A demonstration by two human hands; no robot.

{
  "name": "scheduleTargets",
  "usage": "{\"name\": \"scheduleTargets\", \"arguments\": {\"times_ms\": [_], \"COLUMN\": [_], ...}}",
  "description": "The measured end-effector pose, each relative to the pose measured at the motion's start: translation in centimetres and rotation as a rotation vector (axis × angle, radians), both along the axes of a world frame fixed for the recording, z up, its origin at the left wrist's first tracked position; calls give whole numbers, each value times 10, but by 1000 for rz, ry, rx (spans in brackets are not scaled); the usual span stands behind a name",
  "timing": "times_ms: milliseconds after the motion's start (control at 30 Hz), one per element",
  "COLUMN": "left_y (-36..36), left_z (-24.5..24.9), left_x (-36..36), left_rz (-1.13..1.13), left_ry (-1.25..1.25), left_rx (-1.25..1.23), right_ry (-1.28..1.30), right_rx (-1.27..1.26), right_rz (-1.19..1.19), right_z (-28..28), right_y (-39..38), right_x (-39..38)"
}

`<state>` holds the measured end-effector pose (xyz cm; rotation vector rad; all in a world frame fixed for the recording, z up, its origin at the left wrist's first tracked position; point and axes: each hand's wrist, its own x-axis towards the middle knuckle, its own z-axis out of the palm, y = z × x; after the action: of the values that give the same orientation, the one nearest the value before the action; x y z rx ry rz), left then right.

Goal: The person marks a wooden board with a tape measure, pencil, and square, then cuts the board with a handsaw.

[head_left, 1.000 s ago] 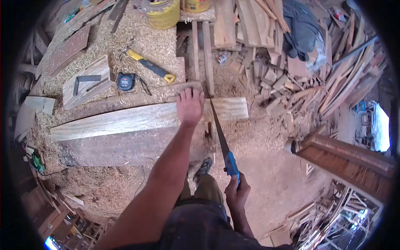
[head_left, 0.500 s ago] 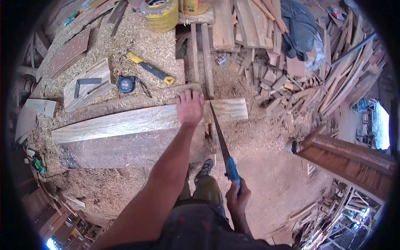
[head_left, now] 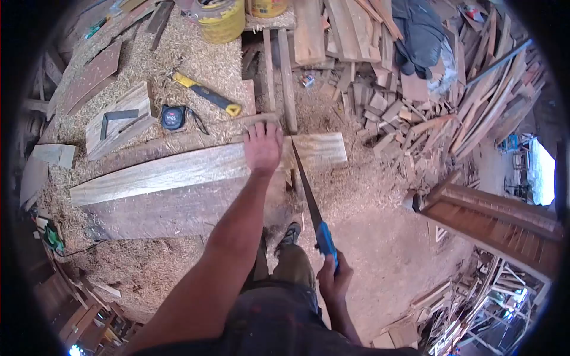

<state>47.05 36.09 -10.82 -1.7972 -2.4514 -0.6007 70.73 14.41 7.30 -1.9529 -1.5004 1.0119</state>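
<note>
A long pale board (head_left: 172,168) lies across a dark plank bench (head_left: 160,210), its right end sticking out past the bench. My left hand (head_left: 263,147) rests flat on the board near that overhang, fingers stretched away from me. Just to its right, a hand saw (head_left: 307,191) crosses the board, with the tip end of its blade at the wood. The fingers of my right hand (head_left: 335,276) are wrapped round the saw's blue handle, below and right of the board. Whether the blade has cut into the wood is too small to tell.
Beyond the board lie a tape measure (head_left: 173,117), a yellow-and-black handled tool (head_left: 206,94) and an angled black piece (head_left: 113,121) on a wood block. A yellow bucket (head_left: 222,26) stands at the back. Offcuts (head_left: 380,107) are heaped at right; a wooden frame (head_left: 493,219) stands nearer.
The whole view has shifted slightly, so things appear a little further left and up. My left hand stays on the board, and the saw stays across it in my right hand.
</note>
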Motion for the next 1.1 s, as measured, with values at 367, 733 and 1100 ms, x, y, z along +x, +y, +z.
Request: {"name": "scheduleTargets", "arguments": {"times_ms": [367, 733, 1100], "left_y": [-2, 3, 1], "left_z": [-1, -4, -1], "left_x": [-2, -4, -3], "left_rz": [-9, -9, -13], "left_ry": [-2, 1, -21], "left_rx": [15, 39, -1], "right_ry": [38, 33, 55], "right_rx": [164, 156, 80], "right_rz": [105, 168, 11], "right_z": [-67, -124, -69], "right_y": [131, 211, 37], "right_x": [-63, -103, -22]}}
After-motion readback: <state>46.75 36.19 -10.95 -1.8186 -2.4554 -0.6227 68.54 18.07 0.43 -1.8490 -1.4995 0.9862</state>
